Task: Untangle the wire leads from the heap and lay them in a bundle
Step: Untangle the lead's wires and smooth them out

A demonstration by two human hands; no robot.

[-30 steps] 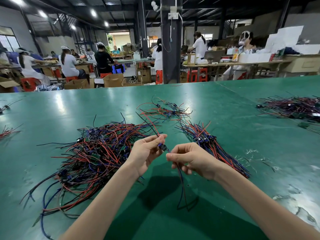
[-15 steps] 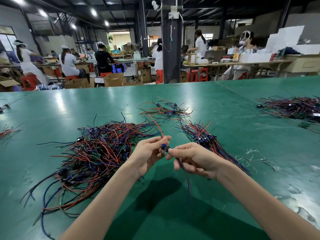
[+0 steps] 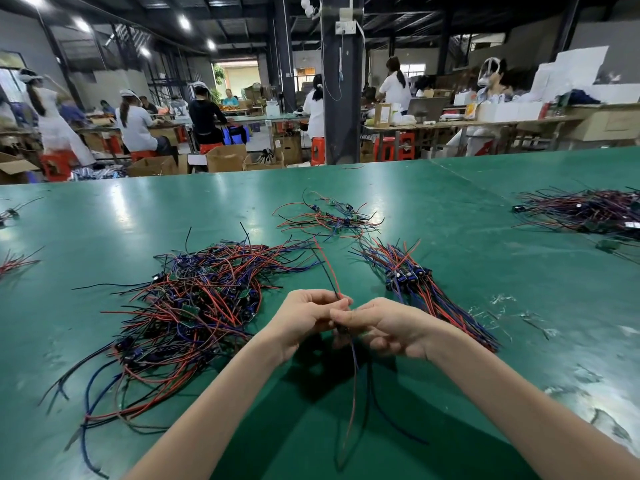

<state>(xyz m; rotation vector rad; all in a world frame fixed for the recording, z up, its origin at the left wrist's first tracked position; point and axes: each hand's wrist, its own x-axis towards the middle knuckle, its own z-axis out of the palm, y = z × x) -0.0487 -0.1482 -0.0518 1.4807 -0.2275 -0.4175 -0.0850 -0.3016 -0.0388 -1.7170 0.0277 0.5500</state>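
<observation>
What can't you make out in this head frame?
- Head view: the held lead's dark middle part, mostly covered by the left hand and right hand.
- Its hanging wires: blurred, count unclear.
- The far-right wire pile: cut off by the right edge.
- In the heap, small boards: too small to read.

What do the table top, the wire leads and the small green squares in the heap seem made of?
Table top: smooth green semi-gloss sheet, perhaps laminate or rubber mat; pale glare patches show on it. Wire leads: thin flexible wire in red, blue and black plastic-looking insulation; they curl and loop freely. Green squares: flat, stiff, likely small circuit boards; too small to confirm.
</observation>
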